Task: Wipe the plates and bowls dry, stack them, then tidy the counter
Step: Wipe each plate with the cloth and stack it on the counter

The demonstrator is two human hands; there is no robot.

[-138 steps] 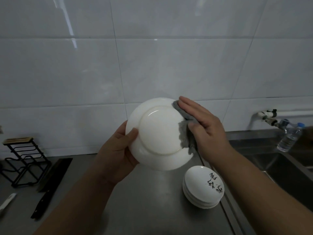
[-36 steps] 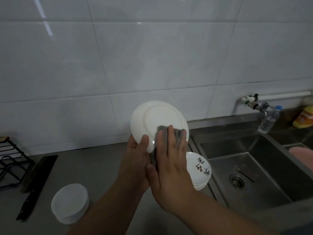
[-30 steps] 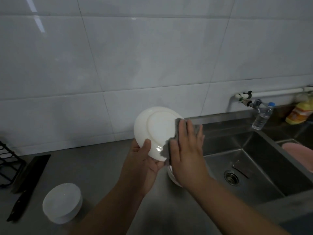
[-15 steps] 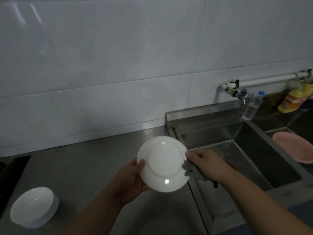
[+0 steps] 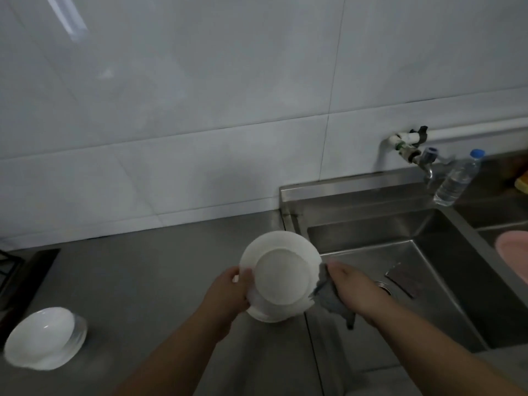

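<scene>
My left hand [image 5: 228, 290] grips the left rim of a white plate [image 5: 281, 275], held underside up just above the steel counter [image 5: 148, 281] near the sink edge. The rim of another white dish [image 5: 267, 317] peeks out beneath it, mostly hidden. My right hand [image 5: 353, 290] clutches a grey cloth [image 5: 331, 300] against the plate's right edge. A stack of white bowls [image 5: 43, 338] sits on the counter at the far left.
A steel sink [image 5: 400, 252] with a drain lies to the right, with a dark pad [image 5: 403, 278] on its floor. A tap [image 5: 420, 155] and a plastic bottle [image 5: 457, 178] stand behind it. A pink basin [image 5: 514, 252] shows at the right edge, a black rack [image 5: 11, 270] at the left.
The plate has come down from in front of the wall towards the counter. My right hand with the cloth slid off the plate's underside to its right rim. The view swung right.
</scene>
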